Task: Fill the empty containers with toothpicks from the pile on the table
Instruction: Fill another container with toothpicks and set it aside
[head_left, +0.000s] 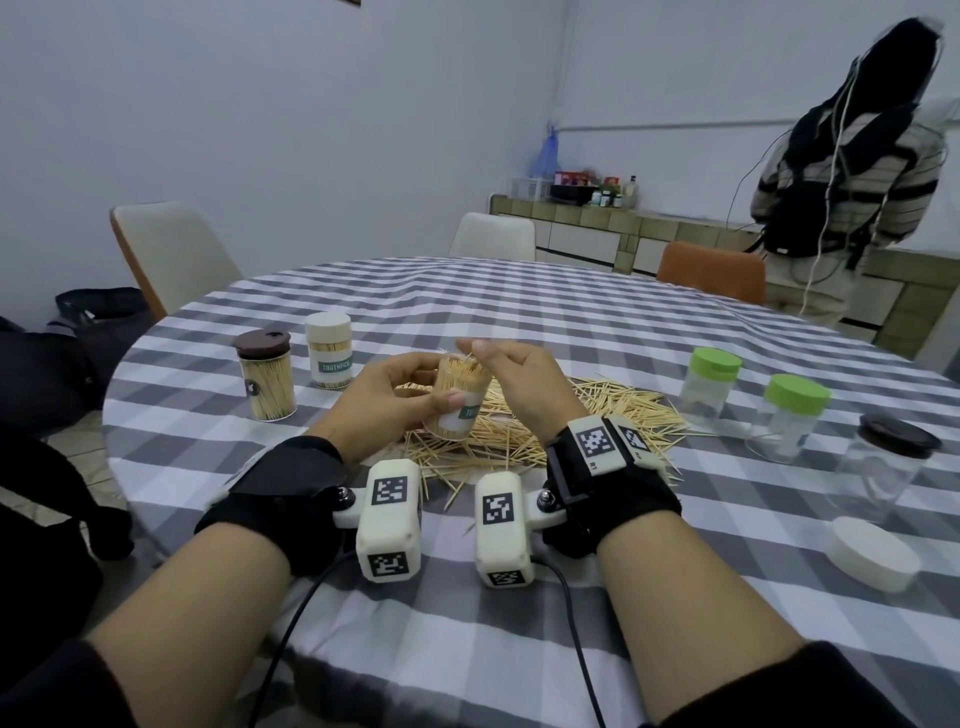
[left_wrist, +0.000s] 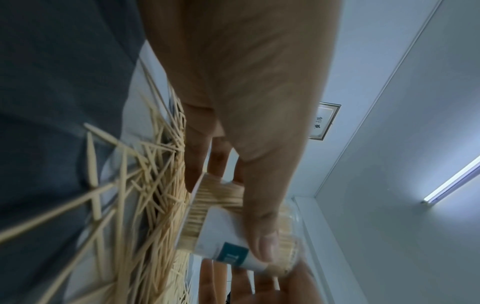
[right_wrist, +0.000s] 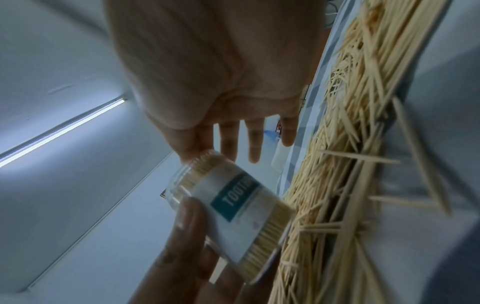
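Nearest the head camera are the two forearms, each wearing a black wrist strap with a white tagged camera block. Just beyond them the left hand (head_left: 395, 397) curls round a clear labelled container (head_left: 460, 400), thumb across the label and fingers behind, and holds it tilted over the pile of toothpicks (head_left: 545, 426) on the checked surface (head_left: 519, 322). The container looks packed nearly to its mouth, with a few stray tips poking up. The right hand (head_left: 511, 384) sits at that mouth; the right wrist view shows its fingers mostly straight and spread, but whether thumb and forefinger pinch a toothpick I cannot tell.

To do this step well, the holding hand probably ought to keep the mouth tipped toward the working hand and stay steady, since a firm grip low on the wall leaves the rim free. The strays want nudging parallel with the rest and tapping down flush, or the white lid (head_left: 872, 553) lying at right will likely not seat.

Further out, two capped, filled containers (head_left: 267, 376) stand at left. At right stand two green-capped jars (head_left: 709, 387) and a dark-lidded jar (head_left: 883, 467), apparently empty and awaiting filling.
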